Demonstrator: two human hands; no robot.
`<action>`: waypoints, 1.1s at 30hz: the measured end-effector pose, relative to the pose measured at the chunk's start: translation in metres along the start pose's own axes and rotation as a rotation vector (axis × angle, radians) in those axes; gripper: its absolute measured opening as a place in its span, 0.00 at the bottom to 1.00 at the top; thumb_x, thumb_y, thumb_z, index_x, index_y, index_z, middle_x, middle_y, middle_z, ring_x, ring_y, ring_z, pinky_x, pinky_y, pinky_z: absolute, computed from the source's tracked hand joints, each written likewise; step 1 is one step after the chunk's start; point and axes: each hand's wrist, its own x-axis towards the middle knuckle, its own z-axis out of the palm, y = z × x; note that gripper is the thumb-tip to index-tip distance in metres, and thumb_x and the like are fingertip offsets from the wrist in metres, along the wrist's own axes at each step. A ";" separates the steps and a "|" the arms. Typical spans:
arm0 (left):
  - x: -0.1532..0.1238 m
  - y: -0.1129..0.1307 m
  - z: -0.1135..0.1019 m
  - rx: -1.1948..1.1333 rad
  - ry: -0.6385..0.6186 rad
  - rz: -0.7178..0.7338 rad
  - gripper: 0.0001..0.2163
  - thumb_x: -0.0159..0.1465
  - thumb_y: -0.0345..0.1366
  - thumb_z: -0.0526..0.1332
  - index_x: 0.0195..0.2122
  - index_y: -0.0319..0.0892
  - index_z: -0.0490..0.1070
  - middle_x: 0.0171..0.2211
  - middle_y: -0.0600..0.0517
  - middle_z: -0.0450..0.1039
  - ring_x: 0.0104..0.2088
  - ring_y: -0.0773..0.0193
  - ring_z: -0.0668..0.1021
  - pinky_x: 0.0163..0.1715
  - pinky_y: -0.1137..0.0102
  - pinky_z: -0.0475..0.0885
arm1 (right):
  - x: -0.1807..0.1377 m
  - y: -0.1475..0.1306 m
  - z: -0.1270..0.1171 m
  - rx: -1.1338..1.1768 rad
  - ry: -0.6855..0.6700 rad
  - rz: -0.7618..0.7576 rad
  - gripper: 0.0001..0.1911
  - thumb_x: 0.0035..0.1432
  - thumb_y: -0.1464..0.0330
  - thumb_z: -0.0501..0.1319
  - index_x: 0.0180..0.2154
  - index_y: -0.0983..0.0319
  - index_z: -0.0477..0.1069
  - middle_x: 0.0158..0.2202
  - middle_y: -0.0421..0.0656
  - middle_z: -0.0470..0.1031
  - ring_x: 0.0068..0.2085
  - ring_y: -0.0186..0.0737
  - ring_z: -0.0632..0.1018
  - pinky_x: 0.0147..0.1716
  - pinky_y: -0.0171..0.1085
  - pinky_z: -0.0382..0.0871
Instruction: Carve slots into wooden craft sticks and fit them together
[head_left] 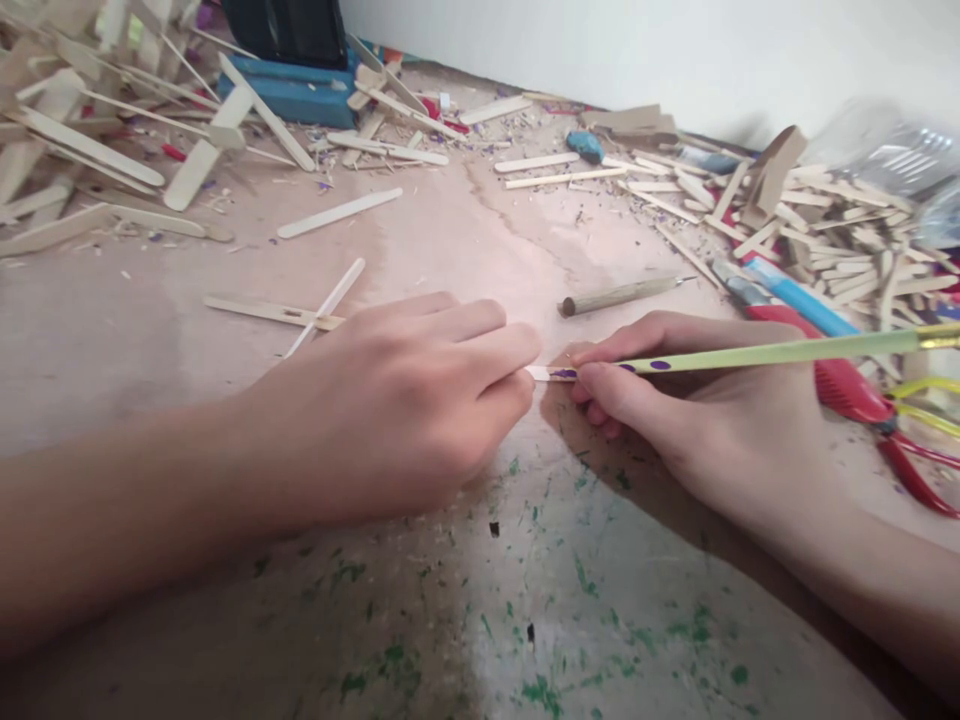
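Observation:
In the middle of the view my left hand (pixel 420 390) is closed, fingers bent together and pressed down on a small pale wooden stick piece (pixel 539 373); only its right end shows. My right hand (pixel 675 410) pinches a light green pencil (pixel 780 354) with purple spots and a gold band near its far end. The pencil's lower end meets the exposed end of the stick piece, close to my left fingertips. Behind my left hand lie two crossed craft sticks (pixel 330 300). Beyond my right hand rests a wooden-handled tool (pixel 622 296) with a thin metal tip.
Piles of craft sticks (pixel 90 140) lie at the back left, and cut pieces (pixel 847 240) at the back right. A dark device leans on a blue block (pixel 292 90). Red-handled pliers (pixel 851 385) and a blue-handled tool (pixel 799 295) lie right. The tabletop (pixel 420 600) has green paint flecks.

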 end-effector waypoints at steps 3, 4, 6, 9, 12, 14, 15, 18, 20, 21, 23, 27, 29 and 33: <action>-0.001 0.000 0.000 -0.001 -0.005 0.016 0.16 0.79 0.26 0.56 0.35 0.39 0.78 0.33 0.50 0.75 0.34 0.59 0.75 0.35 0.59 0.65 | 0.001 -0.002 0.000 -0.009 0.012 0.000 0.06 0.59 0.71 0.74 0.30 0.59 0.83 0.22 0.39 0.78 0.20 0.32 0.73 0.17 0.31 0.64; -0.001 0.000 0.000 -0.003 -0.010 0.019 0.16 0.79 0.26 0.56 0.35 0.39 0.78 0.33 0.50 0.75 0.34 0.59 0.75 0.35 0.59 0.65 | 0.001 -0.004 0.000 -0.020 0.008 0.001 0.06 0.59 0.71 0.74 0.29 0.58 0.82 0.21 0.39 0.77 0.20 0.32 0.73 0.17 0.31 0.64; -0.003 0.000 0.000 -0.008 -0.004 0.012 0.16 0.80 0.26 0.56 0.35 0.40 0.78 0.34 0.50 0.75 0.35 0.58 0.75 0.36 0.58 0.66 | 0.001 -0.007 0.000 -0.045 -0.012 0.018 0.07 0.57 0.72 0.74 0.28 0.58 0.81 0.20 0.38 0.76 0.20 0.32 0.73 0.18 0.31 0.65; -0.004 0.001 0.002 -0.009 0.025 -0.003 0.17 0.80 0.26 0.54 0.35 0.40 0.79 0.35 0.50 0.75 0.36 0.57 0.75 0.37 0.58 0.66 | 0.001 -0.009 -0.001 -0.032 0.005 0.058 0.07 0.58 0.71 0.74 0.28 0.58 0.80 0.22 0.39 0.78 0.21 0.33 0.75 0.20 0.31 0.68; -0.003 0.002 0.004 -0.017 0.032 -0.002 0.18 0.80 0.26 0.53 0.36 0.39 0.80 0.34 0.49 0.75 0.35 0.57 0.74 0.36 0.58 0.65 | 0.001 -0.009 -0.001 -0.034 0.022 0.055 0.07 0.61 0.68 0.74 0.30 0.58 0.81 0.25 0.41 0.81 0.23 0.34 0.77 0.22 0.31 0.71; -0.003 0.001 0.005 -0.023 0.033 -0.001 0.18 0.79 0.25 0.53 0.37 0.38 0.81 0.34 0.49 0.75 0.35 0.56 0.74 0.36 0.57 0.66 | 0.000 -0.008 0.000 -0.056 0.007 0.041 0.07 0.61 0.68 0.74 0.30 0.58 0.82 0.24 0.40 0.80 0.23 0.34 0.76 0.21 0.31 0.69; -0.003 0.001 0.005 -0.025 0.035 0.000 0.17 0.79 0.25 0.53 0.38 0.38 0.81 0.35 0.49 0.75 0.36 0.56 0.74 0.36 0.57 0.66 | 0.000 -0.009 0.000 -0.060 -0.003 0.035 0.06 0.61 0.68 0.74 0.30 0.58 0.82 0.23 0.40 0.79 0.22 0.33 0.76 0.20 0.31 0.68; -0.004 0.001 0.005 -0.031 0.031 0.003 0.16 0.79 0.25 0.54 0.39 0.37 0.81 0.36 0.49 0.75 0.36 0.56 0.74 0.37 0.57 0.66 | 0.001 -0.011 0.000 -0.053 -0.017 0.033 0.06 0.60 0.68 0.74 0.30 0.59 0.82 0.22 0.41 0.79 0.21 0.33 0.75 0.19 0.30 0.65; -0.004 0.002 0.005 -0.036 0.029 0.003 0.16 0.78 0.25 0.54 0.38 0.38 0.81 0.36 0.49 0.75 0.36 0.57 0.74 0.37 0.57 0.66 | 0.001 -0.012 -0.001 -0.066 -0.021 0.030 0.06 0.60 0.68 0.74 0.29 0.59 0.82 0.22 0.41 0.79 0.21 0.33 0.75 0.19 0.30 0.65; -0.004 0.002 0.005 -0.034 0.030 0.002 0.16 0.78 0.25 0.54 0.38 0.38 0.80 0.36 0.49 0.75 0.36 0.57 0.73 0.37 0.57 0.66 | 0.001 -0.012 -0.001 -0.072 -0.018 0.025 0.06 0.59 0.68 0.74 0.29 0.59 0.82 0.22 0.41 0.79 0.21 0.33 0.75 0.19 0.30 0.65; -0.004 0.002 0.005 -0.027 0.028 0.008 0.16 0.78 0.25 0.54 0.38 0.38 0.80 0.36 0.49 0.74 0.36 0.57 0.73 0.37 0.58 0.66 | 0.000 -0.010 -0.001 -0.069 -0.011 0.018 0.06 0.60 0.68 0.74 0.30 0.59 0.83 0.22 0.40 0.79 0.21 0.32 0.75 0.19 0.30 0.65; -0.003 0.001 0.004 0.002 0.021 0.010 0.17 0.78 0.25 0.53 0.37 0.39 0.79 0.34 0.50 0.73 0.36 0.58 0.73 0.36 0.59 0.65 | -0.001 -0.006 0.000 -0.048 -0.005 0.011 0.06 0.62 0.68 0.74 0.31 0.59 0.83 0.23 0.40 0.80 0.21 0.32 0.75 0.18 0.29 0.64; -0.004 0.001 0.004 0.008 0.006 0.007 0.17 0.79 0.25 0.53 0.38 0.39 0.79 0.34 0.50 0.74 0.36 0.58 0.73 0.37 0.59 0.65 | -0.001 -0.005 0.000 -0.067 -0.009 0.001 0.06 0.62 0.69 0.74 0.31 0.60 0.83 0.23 0.40 0.80 0.21 0.32 0.75 0.18 0.29 0.64; -0.004 0.001 0.004 0.003 0.006 0.004 0.16 0.78 0.25 0.54 0.37 0.39 0.79 0.35 0.49 0.75 0.36 0.57 0.74 0.37 0.58 0.66 | 0.000 -0.006 0.000 -0.062 -0.006 -0.029 0.06 0.61 0.71 0.73 0.30 0.59 0.83 0.22 0.39 0.79 0.21 0.31 0.75 0.18 0.29 0.63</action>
